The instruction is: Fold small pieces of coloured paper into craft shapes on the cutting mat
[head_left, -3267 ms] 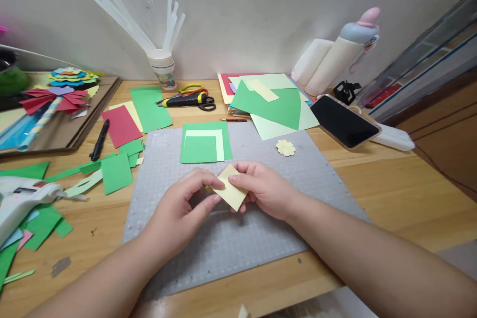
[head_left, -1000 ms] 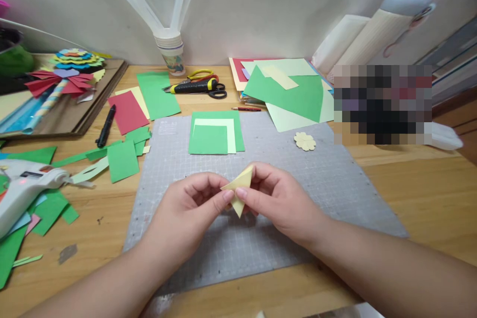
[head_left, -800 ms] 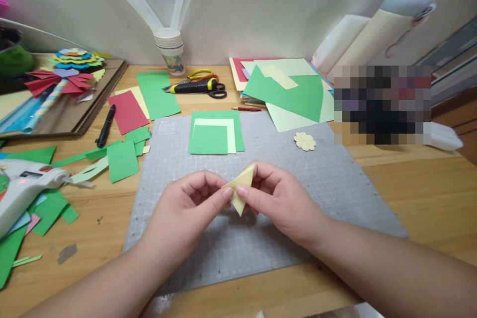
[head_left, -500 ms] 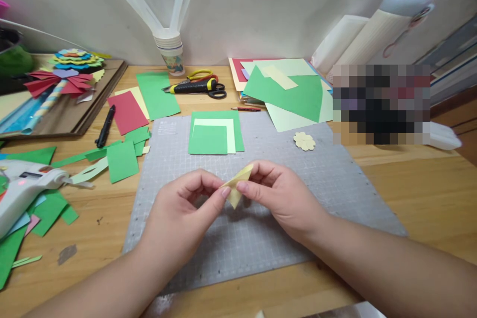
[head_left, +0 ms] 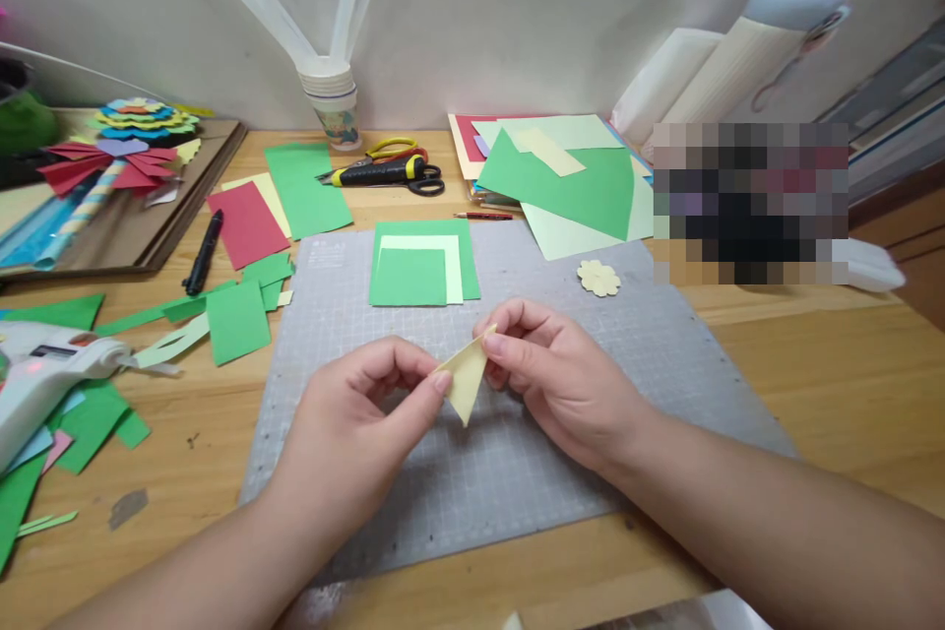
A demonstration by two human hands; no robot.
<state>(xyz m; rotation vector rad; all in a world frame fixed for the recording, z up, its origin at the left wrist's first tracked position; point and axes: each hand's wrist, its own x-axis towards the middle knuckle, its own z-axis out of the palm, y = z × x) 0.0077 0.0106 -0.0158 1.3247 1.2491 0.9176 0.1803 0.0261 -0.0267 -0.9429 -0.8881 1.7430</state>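
A small pale yellow paper [head_left: 467, 379], folded into a triangle, hangs just above the grey cutting mat [head_left: 591, 354]. My left hand [head_left: 361, 423] pinches its left corner between thumb and forefinger. My right hand [head_left: 561, 379] pinches its upper right corner, fingers curled. The triangle's point faces down toward the mat.
Stacked green and pale squares [head_left: 420, 263] and a yellow paper flower [head_left: 598, 278] lie on the mat. Scissors and a cutter [head_left: 391, 172], a cup of plastic strips [head_left: 329, 103], coloured sheets [head_left: 568, 182], a glue gun [head_left: 44, 384], a black pen [head_left: 201, 251] and green scraps [head_left: 236, 315] surround it.
The flat yellow square was folded into a triangle. In the last second my right hand slid up toward the upper corner and the hands drew slightly apart.
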